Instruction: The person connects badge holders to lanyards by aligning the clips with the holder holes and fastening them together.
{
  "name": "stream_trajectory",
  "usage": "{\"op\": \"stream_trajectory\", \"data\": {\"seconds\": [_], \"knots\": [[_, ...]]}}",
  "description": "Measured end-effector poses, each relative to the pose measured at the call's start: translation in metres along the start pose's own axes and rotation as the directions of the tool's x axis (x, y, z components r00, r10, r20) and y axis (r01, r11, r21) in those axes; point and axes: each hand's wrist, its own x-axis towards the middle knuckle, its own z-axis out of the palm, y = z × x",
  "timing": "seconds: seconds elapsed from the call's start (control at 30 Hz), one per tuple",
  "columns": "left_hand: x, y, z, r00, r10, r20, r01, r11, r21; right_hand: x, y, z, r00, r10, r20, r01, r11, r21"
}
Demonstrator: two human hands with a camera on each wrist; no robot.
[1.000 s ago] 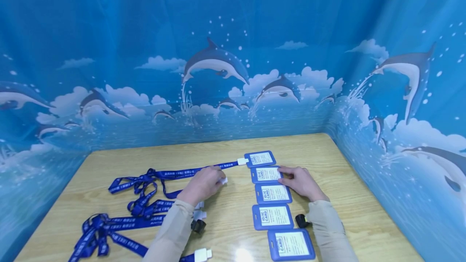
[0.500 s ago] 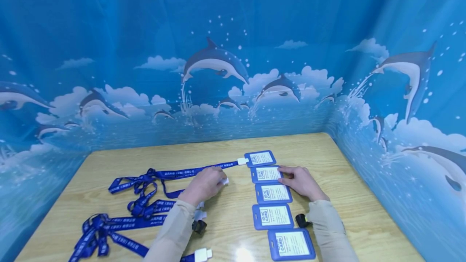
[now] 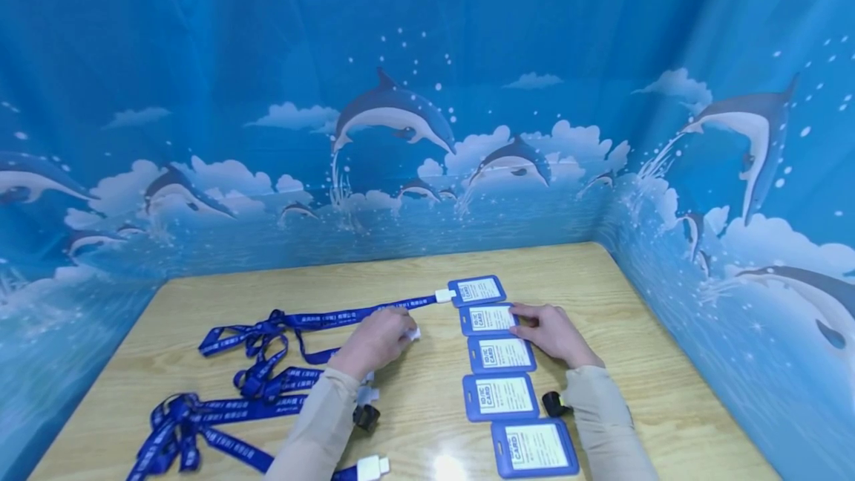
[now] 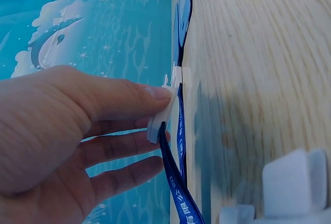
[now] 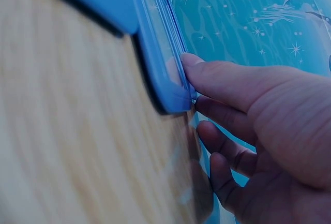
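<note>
My left hand (image 3: 377, 338) pinches the white plastic clip (image 4: 162, 111) of a blue printed lanyard (image 4: 181, 195) between thumb and fingers, a little above the table. To its right, my right hand (image 3: 553, 334) pinches the right edge of a blue ID badge holder (image 3: 490, 320), second from the back in a column; its thumb lies on top at the edge. The held holder lies on the table, its slotted end toward the left hand. Clip and holder are apart. Beyond them, another lanyard's white clip (image 3: 444, 296) meets the slot of the rearmost badge holder (image 3: 478, 290).
Several badge holders lie nearer, including one at the front (image 3: 534, 449). Tangled blue lanyards (image 3: 177, 418) spread over the left side of the wooden table (image 3: 427, 421). Another white clip (image 3: 369, 468) lies in front. A dolphin-print curtain (image 3: 427, 132) borders the table's back and right.
The white clip in my left hand has shifted very slightly right. My right hand keeps its hold on the badge holder, with almost no movement.
</note>
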Motion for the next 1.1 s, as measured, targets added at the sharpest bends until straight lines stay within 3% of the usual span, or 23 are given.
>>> {"op": "stream_trajectory", "data": {"seconds": [1.1], "knots": [[0.0004,0.0009,0.0019,1.000,-0.012,0.006,0.012,1.000,-0.003,0.0004,-0.0010,0.0005,1.000,-0.007,0.013,0.007,1.000,-0.005]]}}
